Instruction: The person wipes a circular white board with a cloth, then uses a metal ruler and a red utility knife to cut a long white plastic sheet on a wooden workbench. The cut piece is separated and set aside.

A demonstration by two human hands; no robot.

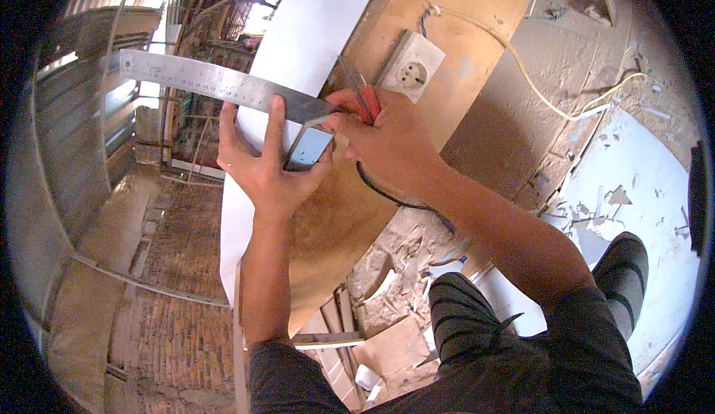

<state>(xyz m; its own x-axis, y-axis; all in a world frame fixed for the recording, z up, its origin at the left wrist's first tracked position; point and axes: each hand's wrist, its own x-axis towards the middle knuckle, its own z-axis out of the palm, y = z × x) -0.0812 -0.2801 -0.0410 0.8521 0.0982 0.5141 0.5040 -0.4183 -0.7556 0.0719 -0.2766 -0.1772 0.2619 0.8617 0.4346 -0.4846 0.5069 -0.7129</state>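
Observation:
My left hand (268, 176) grips a steel try square (209, 80), two fingers on its marked blade and the thumb by its pale, shiny stock (310, 147). The blade lies across a long white panel (318, 28) and sticks out past its left edge. In my right hand (396, 132) is a red-handled tool (368, 101) with a thin pointed part aimed up and away. Its fingertips are beside the inner end of the square; the tool's lower end is hidden by the fingers. Under both hands is a brown wooden board (341, 213).
A white power socket (413, 67) is on the board just beyond my right hand. A yellowish cable (519, 67) trails right, and a black cable (380, 187) passes under my right forearm. Scraps and dust (385, 263) cover the floor, near a pale blue sheet (648, 162).

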